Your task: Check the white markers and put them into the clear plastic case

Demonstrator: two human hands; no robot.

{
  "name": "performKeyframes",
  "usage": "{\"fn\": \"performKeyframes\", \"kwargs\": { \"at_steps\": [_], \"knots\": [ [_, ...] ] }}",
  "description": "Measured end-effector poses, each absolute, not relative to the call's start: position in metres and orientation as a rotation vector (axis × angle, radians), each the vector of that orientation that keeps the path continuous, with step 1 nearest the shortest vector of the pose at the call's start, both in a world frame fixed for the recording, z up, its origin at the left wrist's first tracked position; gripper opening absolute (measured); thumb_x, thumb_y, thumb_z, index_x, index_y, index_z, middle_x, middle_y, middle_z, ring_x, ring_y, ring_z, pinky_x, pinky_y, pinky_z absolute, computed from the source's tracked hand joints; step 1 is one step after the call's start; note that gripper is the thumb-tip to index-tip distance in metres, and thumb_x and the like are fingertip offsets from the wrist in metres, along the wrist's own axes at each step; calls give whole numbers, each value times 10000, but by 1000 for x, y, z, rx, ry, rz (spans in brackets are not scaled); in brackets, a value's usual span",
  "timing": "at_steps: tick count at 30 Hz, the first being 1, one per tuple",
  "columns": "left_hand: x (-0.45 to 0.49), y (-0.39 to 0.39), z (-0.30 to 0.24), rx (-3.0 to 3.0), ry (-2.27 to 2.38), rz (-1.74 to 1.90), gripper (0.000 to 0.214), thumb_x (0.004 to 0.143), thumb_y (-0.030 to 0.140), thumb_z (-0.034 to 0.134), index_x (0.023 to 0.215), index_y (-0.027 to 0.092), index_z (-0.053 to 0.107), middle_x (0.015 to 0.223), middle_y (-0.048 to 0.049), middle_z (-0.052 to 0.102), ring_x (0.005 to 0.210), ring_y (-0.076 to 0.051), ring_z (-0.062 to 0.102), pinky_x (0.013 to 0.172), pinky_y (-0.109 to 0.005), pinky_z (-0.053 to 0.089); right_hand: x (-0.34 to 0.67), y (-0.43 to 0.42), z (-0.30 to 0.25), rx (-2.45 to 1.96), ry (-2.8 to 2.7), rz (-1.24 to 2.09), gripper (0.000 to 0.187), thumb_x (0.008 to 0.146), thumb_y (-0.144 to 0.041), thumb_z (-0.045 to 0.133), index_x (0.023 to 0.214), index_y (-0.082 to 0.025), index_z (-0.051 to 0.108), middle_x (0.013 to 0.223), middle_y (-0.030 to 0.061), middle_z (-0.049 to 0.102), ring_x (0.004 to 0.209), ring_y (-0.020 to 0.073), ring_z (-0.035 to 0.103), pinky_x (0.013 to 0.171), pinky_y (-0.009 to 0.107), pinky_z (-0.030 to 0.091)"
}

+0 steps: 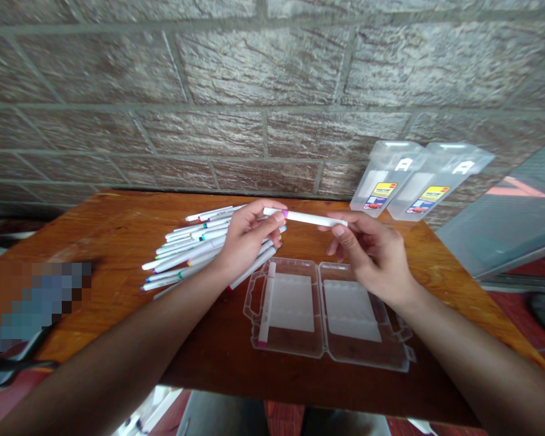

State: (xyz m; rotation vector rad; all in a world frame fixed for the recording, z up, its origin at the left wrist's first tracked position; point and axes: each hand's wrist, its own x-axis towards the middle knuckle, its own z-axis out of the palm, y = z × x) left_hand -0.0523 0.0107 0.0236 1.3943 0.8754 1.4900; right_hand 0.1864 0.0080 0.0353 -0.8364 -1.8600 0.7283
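Note:
A white marker [311, 218] with a purple band is held level above the table between my two hands. My left hand [252, 230] pinches its banded end between thumb and fingers. The plain end sits between the thumb and fingertips of my right hand [376, 251]. Beneath and behind my left hand lies a loose pile of white markers [195, 242] with coloured bands. Below my hands, a clear plastic case [320, 345] lies opened flat, with white inserts in both halves. One marker with a magenta end [267, 309] rests along the left edge of the case.
Two upright clear plastic containers [420, 181] with yellow and blue labels stand at the table's back right. A brick wall [263, 79] rises behind the wooden table [113, 242]. Off the left edge is a dark object, partly pixelated.

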Motion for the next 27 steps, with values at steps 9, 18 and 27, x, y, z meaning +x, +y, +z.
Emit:
{"fn": "performKeyframes", "kwargs": {
  "at_steps": [9,18,27],
  "knots": [
    [-52,13,25,1293,824,1523,213,845,341,777,991,198,718,725,26,642,519,-88,556,519,-235,484,187,9,32,-766,-1904,819,364,1066,-392,532,1359,-207,644,904,57,770,636,162,708,570,305,585],
    [-52,13,25,1254,793,1533,186,846,308,776,992,202,731,704,30,636,517,-84,557,507,-229,469,185,7,37,-719,-1857,944,350,1067,-388,530,1355,-236,658,1061,73,785,607,129,684,559,284,598],
    [-51,11,27,1199,787,1503,243,851,353,772,1033,194,759,735,12,636,542,-90,552,519,-234,495,180,11,41,-702,-1634,1185,364,993,-468,640,1253,-224,714,1148,113,787,596,150,699,501,295,581]
  ]
}}
